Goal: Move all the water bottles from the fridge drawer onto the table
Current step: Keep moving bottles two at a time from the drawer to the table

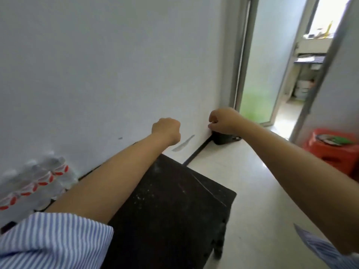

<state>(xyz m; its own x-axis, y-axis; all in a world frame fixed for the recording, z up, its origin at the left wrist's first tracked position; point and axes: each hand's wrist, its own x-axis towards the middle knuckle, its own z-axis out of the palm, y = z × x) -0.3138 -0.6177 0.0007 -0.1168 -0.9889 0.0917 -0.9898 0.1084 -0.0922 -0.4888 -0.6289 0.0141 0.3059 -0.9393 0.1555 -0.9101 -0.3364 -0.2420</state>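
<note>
Black square tabletop [174, 210] lies nearest. At its left edge, clear plastic water bottles with red-and-white labels [33, 183] stand upright in a blurred cluster against the white wall [97, 65]. Beyond, left hand [166, 130] and right hand [223, 121] are fisted, empty, apart.

Water bottles [35, 183] motion-blurred, cut by left edge; count unreadable. Worktop [174, 210] partly hidden under left forearm. Left hand [166, 130] fingers hidden behind its back.

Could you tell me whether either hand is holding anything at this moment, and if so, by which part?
Nothing is held: the left hand and right hand are both curled into fists in mid-air, with no grip on anything.
</note>
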